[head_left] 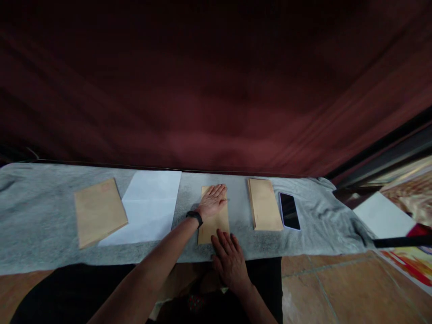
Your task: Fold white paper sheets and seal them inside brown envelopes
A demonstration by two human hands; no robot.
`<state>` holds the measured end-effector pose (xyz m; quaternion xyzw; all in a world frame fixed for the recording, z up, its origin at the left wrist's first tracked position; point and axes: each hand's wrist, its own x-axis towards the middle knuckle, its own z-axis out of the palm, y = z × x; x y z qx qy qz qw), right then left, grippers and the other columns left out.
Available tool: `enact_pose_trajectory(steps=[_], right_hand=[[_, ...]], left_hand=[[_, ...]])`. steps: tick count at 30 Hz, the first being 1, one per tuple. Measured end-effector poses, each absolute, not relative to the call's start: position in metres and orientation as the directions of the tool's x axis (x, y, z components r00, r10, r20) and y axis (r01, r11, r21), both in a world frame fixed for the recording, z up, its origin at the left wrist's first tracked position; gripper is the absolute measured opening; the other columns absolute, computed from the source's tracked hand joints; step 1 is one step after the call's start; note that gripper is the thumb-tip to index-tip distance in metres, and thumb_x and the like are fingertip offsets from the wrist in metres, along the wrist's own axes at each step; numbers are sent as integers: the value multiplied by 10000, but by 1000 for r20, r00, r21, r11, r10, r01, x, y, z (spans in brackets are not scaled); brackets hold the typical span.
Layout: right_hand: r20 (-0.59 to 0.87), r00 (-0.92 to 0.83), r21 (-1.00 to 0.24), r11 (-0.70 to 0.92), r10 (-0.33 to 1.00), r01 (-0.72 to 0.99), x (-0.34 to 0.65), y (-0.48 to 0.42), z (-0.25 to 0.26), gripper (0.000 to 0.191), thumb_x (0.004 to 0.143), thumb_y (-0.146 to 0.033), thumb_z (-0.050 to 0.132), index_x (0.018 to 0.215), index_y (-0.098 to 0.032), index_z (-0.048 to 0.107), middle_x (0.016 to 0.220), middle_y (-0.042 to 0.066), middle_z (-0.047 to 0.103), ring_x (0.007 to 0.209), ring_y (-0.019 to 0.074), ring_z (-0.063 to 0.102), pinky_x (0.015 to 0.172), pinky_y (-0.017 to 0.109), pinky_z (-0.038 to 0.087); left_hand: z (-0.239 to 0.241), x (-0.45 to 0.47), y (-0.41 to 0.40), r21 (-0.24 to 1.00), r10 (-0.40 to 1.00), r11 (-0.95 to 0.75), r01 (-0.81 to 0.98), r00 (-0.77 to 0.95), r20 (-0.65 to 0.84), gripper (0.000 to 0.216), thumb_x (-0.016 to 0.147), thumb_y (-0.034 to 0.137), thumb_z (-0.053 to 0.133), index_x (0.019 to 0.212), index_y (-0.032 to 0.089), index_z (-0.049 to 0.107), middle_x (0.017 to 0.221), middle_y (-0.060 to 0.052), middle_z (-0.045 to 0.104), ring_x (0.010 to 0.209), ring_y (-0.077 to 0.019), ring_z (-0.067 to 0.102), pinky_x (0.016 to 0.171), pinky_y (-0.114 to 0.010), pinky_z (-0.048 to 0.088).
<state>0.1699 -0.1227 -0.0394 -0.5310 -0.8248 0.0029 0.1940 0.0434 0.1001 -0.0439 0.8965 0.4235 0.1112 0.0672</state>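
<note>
Both hands flat, fingers spread, gripping nothing: left hand (212, 200) on envelope (213, 222) top, right hand (230, 261) at bottom edge.

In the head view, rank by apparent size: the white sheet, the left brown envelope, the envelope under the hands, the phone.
1. white sheet
2. left brown envelope
3. envelope under the hands, partly covered by the left hand and right hand, so unsure
4. phone

Matt brown paper envelope (213, 220) on rough grey felt-like cloth (40, 216); glossy black phone (289, 210).
</note>
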Motion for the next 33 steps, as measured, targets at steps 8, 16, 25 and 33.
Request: enact_pose_trajectory(steps=[8,16,25,33], right_hand=[[292,-359,-226,428,887,875,171,-123,-35,579,1020,-323,488,1569,-239,324,1605,67,371,1452,242,402,1202,463,320],[321,-331,-262,419,887,869,169,-124,-39,536,1017,-315,489,1538,-236,393,1550,72,468,1441,245,418,1204,477,317],[310,-336,-297,426,889,855,170,-124,-38,436,1015,-296,494,1442,-211,519,1477,77,555,1414,236,453,1205,477,335],[343,-278,-264,376,897,888,169,-133,-51,439,1043,-251,400,1459,-145,492,1479,108,550,1432,244,430,1210,492,323]], left_hand=[[-47,40,93,195,727,-686,701,673,134,557,1045,417,277,1547,190,358,1636,-58,315,1532,-198,223,1267,-439,96],[-46,29,52,219,654,-752,621,744,136,547,1062,412,252,1543,172,358,1628,-68,339,1525,-167,236,1258,-394,124],[-41,12,10,332,608,-767,549,787,102,582,1066,474,227,1567,188,309,1635,-57,323,1524,-156,239,1254,-372,160],[-38,2,-36,280,635,-760,586,761,132,661,1044,537,292,1583,156,251,1647,-109,279,1534,-201,219,1248,-400,193]])
